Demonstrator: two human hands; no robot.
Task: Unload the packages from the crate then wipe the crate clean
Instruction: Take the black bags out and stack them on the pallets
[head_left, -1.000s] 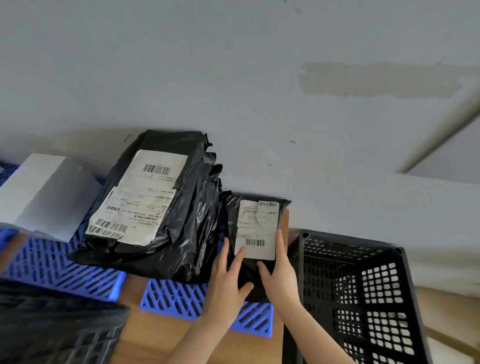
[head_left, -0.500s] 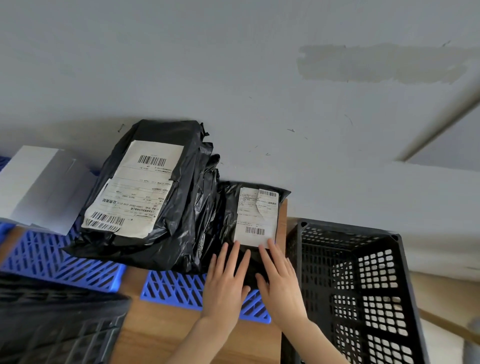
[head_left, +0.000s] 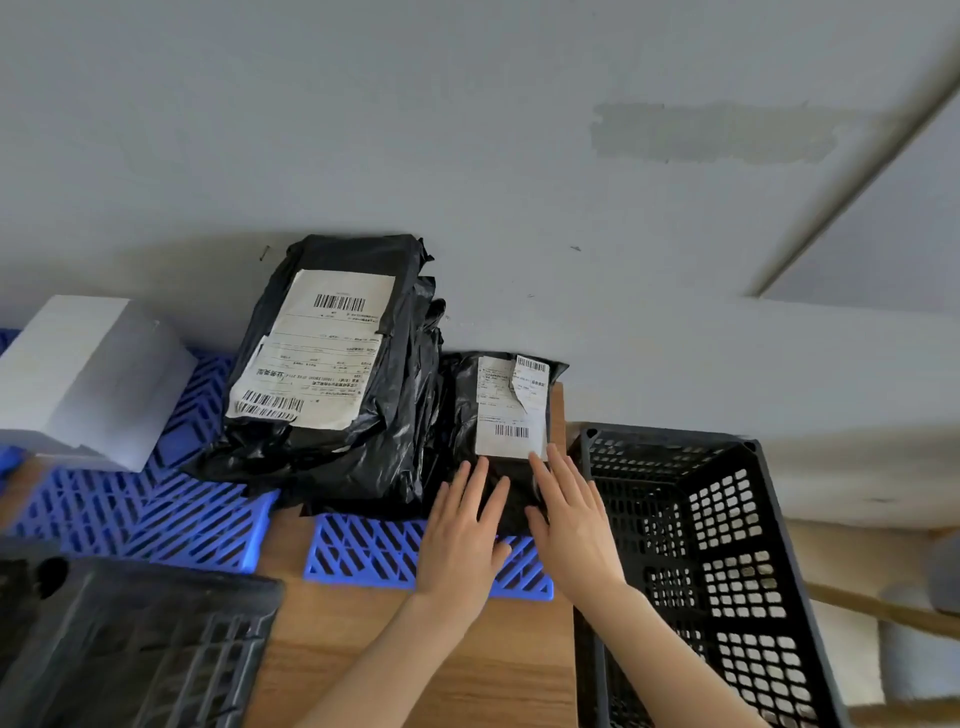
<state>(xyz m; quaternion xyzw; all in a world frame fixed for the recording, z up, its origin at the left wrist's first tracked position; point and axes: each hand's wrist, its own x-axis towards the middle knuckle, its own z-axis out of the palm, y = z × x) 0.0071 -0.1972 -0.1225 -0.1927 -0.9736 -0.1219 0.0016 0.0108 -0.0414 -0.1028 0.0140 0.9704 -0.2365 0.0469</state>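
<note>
A small black package (head_left: 506, 410) with a white shipping label lies against the wall on a blue grid mat (head_left: 374, 553). My left hand (head_left: 465, 535) and my right hand (head_left: 571, 519) lie flat, fingers spread, on its near end and hold nothing. To its left a stack of larger black packages (head_left: 332, 374) with a big label leans on the wall. The black perforated crate (head_left: 727, 561) stands at the right of my hands; the part of its inside in view holds nothing.
A white box (head_left: 88, 374) sits on another blue mat (head_left: 156, 514) at the left. A second dark crate (head_left: 130, 649) fills the lower left corner. The mats lie on a wooden table (head_left: 415, 649) set against a grey wall.
Both hands slid back from the small package's sides to lie flat on its near end, and the package has settled down against the wall.
</note>
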